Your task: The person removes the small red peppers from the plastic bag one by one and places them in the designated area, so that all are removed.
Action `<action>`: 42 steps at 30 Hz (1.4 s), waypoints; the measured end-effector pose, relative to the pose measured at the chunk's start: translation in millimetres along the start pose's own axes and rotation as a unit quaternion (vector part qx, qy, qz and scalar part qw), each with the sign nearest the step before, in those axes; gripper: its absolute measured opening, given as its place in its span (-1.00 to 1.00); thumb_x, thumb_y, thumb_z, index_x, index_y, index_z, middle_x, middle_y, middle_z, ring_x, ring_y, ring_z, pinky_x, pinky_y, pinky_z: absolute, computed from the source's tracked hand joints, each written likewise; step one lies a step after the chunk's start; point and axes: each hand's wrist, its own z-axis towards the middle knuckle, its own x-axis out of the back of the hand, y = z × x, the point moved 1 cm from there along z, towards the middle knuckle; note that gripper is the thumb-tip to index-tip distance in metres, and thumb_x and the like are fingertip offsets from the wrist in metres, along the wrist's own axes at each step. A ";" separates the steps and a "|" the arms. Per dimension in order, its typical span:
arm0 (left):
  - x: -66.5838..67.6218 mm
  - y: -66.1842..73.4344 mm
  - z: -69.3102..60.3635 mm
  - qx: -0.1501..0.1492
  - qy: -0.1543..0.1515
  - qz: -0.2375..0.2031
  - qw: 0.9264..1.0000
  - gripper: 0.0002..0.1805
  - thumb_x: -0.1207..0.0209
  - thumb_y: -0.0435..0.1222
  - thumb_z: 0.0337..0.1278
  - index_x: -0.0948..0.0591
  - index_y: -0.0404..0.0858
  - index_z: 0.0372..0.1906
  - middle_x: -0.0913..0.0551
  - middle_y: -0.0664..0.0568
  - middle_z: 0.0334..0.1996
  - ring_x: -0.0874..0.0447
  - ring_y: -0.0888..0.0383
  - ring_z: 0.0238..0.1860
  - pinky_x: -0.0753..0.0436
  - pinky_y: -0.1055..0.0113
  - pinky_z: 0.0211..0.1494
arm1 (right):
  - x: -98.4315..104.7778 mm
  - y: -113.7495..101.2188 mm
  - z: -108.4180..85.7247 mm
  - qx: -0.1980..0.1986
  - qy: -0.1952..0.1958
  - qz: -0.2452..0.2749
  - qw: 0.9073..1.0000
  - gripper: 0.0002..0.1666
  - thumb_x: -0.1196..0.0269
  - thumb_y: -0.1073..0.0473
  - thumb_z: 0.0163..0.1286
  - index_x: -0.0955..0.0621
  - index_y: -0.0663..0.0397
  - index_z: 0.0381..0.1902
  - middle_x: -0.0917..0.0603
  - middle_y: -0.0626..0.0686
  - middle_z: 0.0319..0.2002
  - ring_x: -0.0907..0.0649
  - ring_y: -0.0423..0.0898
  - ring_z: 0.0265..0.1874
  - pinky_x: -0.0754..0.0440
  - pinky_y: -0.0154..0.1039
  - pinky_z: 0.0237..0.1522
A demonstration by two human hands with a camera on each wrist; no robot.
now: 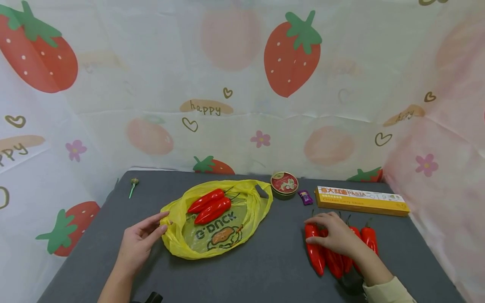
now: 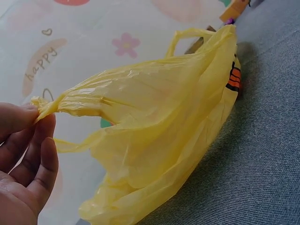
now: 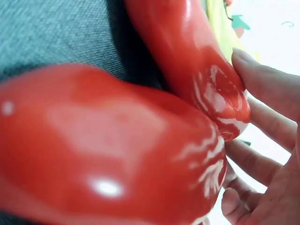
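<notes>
My left hand (image 1: 140, 242) pinches the left edge of a yellow plastic bag (image 1: 175, 242). In the left wrist view, thumb and fingers hold a gathered corner of it. Two glossy red chili peppers (image 1: 214, 210) lie side by side on the bag, above its printed lettering. At the right, my right hand (image 1: 335, 235) is over a row of several red chili peppers (image 1: 333, 263), partly covering them. Its thumb and fingers are around the upper end of the leftmost chili pepper (image 3: 187, 51). A neighbouring chili pepper (image 3: 103, 145) looms large in the right wrist view.
Behind the bag stand a round red-lidded tin (image 1: 284, 185) and a small purple wrapped sweet (image 1: 305, 197). A yellow pasta box (image 1: 361, 202) lies behind the pepper row. One small green-stemmed flower (image 1: 133, 187) is at the back left of the grey table (image 1: 265, 273).
</notes>
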 end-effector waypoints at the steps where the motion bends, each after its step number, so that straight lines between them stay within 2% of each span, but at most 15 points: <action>1: 0.0 0.3 0.1 -0.002 0.000 0.000 1.000 -0.56 -0.24 -0.22 0.38 -0.60 -0.33 0.26 -0.73 0.11 0.05 -0.68 0.36 -0.12 -0.68 0.53 -0.05 | -0.6 0.4 -0.3 0.000 0.000 -0.005 1.000 -0.40 -0.46 -0.20 0.20 -0.69 -0.10 0.14 -0.64 0.14 0.14 -0.48 0.21 0.17 -0.50 0.35 0.13; 6: -0.2 1.3 0.0 -0.006 0.000 0.000 1.000 -0.56 -0.24 -0.23 0.38 -0.60 -0.32 0.26 -0.74 0.09 0.02 -0.69 0.34 -0.13 -0.69 0.51 -0.06 | -1.6 1.6 -2.1 -0.003 -0.014 -0.026 1.000 -0.36 -0.44 -0.28 0.18 -0.70 -0.13 0.14 -0.62 0.18 0.16 -0.46 0.28 0.21 -0.37 0.45 0.18; 10: -0.1 1.2 -0.1 -0.001 -0.003 -0.001 1.000 -0.55 -0.24 -0.22 0.38 -0.60 -0.32 0.27 -0.73 0.05 0.05 -0.70 0.34 -0.12 -0.69 0.51 -0.06 | -1.5 2.3 -3.4 -0.007 -0.029 -0.019 0.999 -0.32 -0.44 -0.31 0.16 -0.68 -0.14 0.16 -0.60 0.19 0.18 -0.45 0.29 0.23 -0.38 0.45 0.20; 15: 1.4 0.3 -0.5 0.004 0.003 0.008 1.000 -0.55 -0.24 -0.19 0.38 -0.60 -0.30 0.27 -0.74 0.09 0.02 -0.67 0.33 -0.14 -0.70 0.48 -0.07 | -0.4 2.9 -2.8 -0.010 -0.037 -0.009 0.999 -0.27 -0.43 -0.32 0.18 -0.64 -0.12 0.22 -0.59 0.20 0.22 -0.44 0.31 0.26 -0.38 0.45 0.22; 21: 1.7 -0.8 -0.2 0.003 0.009 0.007 1.000 -0.55 -0.24 -0.20 0.38 -0.60 -0.30 0.27 -0.74 0.09 0.03 -0.66 0.32 -0.14 -0.70 0.49 -0.07 | 8.8 3.6 -1.4 -0.021 -0.041 0.029 0.999 -0.25 -0.44 -0.26 0.20 -0.60 -0.08 0.28 -0.57 0.17 0.26 -0.47 0.25 0.27 -0.48 0.36 0.21; 30: 1.4 -0.5 -0.2 0.007 0.007 0.010 1.000 -0.55 -0.24 -0.19 0.38 -0.60 -0.30 0.27 -0.74 0.09 0.03 -0.66 0.34 -0.14 -0.69 0.50 -0.07 | 21.4 -4.2 3.8 0.015 -0.014 0.047 0.999 -0.31 -0.41 -0.14 0.30 -0.56 -0.05 0.32 -0.60 0.11 0.24 -0.54 0.19 0.26 -0.50 0.30 0.23; 37: 1.6 -0.2 -0.5 0.007 0.007 0.004 1.000 -0.54 -0.24 -0.19 0.38 -0.60 -0.31 0.27 -0.72 0.16 0.06 -0.67 0.35 -0.12 -0.68 0.53 -0.07 | 20.4 -20.1 14.6 0.051 0.010 0.060 0.997 -0.36 -0.41 -0.08 0.32 -0.57 -0.04 0.30 -0.62 0.08 0.24 -0.58 0.14 0.25 -0.52 0.23 0.25; 42: -0.3 -0.3 0.2 0.000 0.001 0.002 1.000 -0.55 -0.25 -0.20 0.37 -0.60 -0.30 0.27 -0.73 0.08 0.06 -0.68 0.34 -0.12 -0.69 0.52 -0.07 | 16.8 -33.8 26.8 0.075 0.021 0.076 0.994 -0.37 -0.42 -0.04 0.31 -0.57 -0.04 0.30 -0.64 0.06 0.21 -0.60 0.12 0.22 -0.54 0.20 0.24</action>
